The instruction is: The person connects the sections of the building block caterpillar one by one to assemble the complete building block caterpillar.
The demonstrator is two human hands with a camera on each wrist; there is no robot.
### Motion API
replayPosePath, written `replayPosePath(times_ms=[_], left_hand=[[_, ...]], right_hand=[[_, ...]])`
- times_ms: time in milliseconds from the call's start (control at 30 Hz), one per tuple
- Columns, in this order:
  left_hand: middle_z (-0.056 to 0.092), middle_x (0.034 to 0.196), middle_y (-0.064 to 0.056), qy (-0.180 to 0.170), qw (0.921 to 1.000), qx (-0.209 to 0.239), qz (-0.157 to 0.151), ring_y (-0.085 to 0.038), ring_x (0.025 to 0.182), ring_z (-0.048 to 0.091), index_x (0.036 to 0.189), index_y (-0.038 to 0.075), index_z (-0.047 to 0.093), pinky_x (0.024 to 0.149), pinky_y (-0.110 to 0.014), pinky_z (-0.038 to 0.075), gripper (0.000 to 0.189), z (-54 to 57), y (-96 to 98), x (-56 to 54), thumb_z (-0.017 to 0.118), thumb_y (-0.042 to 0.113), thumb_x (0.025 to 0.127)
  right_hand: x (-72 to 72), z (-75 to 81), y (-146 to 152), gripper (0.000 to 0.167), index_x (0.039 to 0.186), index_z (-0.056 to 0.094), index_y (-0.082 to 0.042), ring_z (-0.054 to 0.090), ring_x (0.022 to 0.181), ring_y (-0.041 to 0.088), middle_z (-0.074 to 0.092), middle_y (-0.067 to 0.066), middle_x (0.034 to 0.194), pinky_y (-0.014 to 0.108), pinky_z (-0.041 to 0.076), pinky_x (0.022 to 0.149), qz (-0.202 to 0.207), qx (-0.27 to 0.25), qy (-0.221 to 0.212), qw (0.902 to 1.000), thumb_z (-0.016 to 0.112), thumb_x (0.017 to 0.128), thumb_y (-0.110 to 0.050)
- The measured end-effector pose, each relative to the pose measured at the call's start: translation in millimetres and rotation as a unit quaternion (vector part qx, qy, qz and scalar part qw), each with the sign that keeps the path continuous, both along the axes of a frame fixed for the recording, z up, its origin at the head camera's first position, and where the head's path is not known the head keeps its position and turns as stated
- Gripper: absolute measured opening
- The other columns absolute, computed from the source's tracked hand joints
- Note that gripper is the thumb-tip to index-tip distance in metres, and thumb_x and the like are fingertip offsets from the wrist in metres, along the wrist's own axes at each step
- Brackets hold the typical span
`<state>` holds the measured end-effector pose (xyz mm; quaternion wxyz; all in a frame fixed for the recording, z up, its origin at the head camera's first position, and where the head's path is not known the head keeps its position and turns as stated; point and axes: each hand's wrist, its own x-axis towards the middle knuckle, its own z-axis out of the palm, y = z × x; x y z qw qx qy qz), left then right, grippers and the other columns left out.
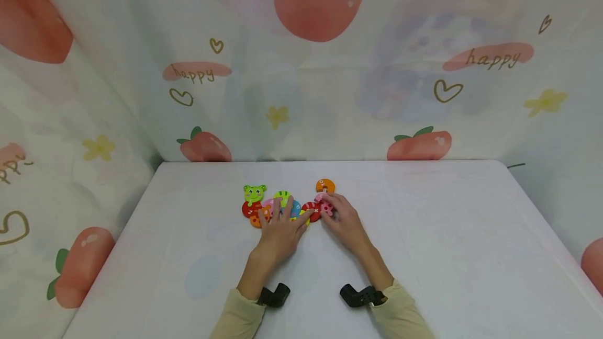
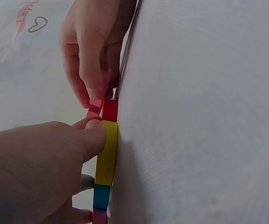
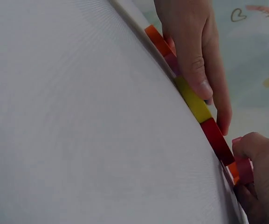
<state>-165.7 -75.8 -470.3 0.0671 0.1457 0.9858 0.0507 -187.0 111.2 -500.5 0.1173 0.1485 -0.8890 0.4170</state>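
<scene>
A jointed caterpillar number puzzle lies on the table, with a green animal-faced head piece [image 1: 255, 193] at its left end. My left hand [image 1: 281, 235] lies spread over the middle pieces, fingers straight. In the left wrist view its thumb touches the top edge of a yellow piece [image 2: 107, 154]. My right hand [image 1: 347, 225] pinches a pink spotted puzzle piece [image 3: 244, 170] between thumb and fingers, beside the red piece numbered 8 [image 1: 310, 212]. The pink piece looks slightly raised and tilted in the wrist views. An orange piece numbered 10 [image 1: 325, 185] sits just beyond it. My left fingers partly cover several pieces.
The white-covered table [image 1: 447, 255] reaches back to a patterned cloth [image 1: 330, 93] hung behind it and at both sides. A black wrist camera [image 1: 275, 295] is strapped to the left wrist, and another black camera [image 1: 360, 296] to the right.
</scene>
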Motion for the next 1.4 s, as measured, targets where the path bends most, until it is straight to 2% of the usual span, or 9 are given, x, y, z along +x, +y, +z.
replayPosePath(times_ms=[533,867,1400], left_hand=[[0.018,0.163,-0.011,-0.007,0.9999,0.007,0.007,-0.042,0.15,0.012,0.147,0.046,0.035,0.108,-0.077,0.018,0.047,-0.7,0.4,-0.2,0.043,0.045,0.101],[0.02,0.163,-0.011,0.0,0.9999,0.01,0.004,-0.044,0.15,0.013,0.146,0.045,0.036,0.108,-0.077,0.018,0.047,-3.0,0.3,0.2,0.043,0.045,0.1],[0.018,0.163,-0.01,-0.004,0.9999,0.01,0.008,-0.042,0.15,0.011,0.146,0.047,0.035,0.109,-0.076,0.016,0.046,-1.6,1.1,0.5,0.041,0.046,0.101]], right_hand=[[-4.3,1.6,-11,0.04,0.13,0.059,-0.004,0.051,0.129,0.034,0.054,0.017,0.138,0.047,0.044,0.108,-0.014,0.011,-0.027,0.9995,0.063,0.091,-0.009],[-3.5,1.5,-11,0.04,0.131,0.058,-0.004,0.051,0.13,0.034,0.054,0.017,0.139,0.048,0.043,0.107,-0.015,0.025,-0.024,0.9993,0.063,0.091,-0.01],[-4.4,-0.1,-10,0.042,0.133,0.055,-0.005,0.052,0.13,0.03,0.054,0.015,0.137,0.041,0.045,0.106,-0.025,-0.022,-0.034,0.9989,0.062,0.092,-0.009]])
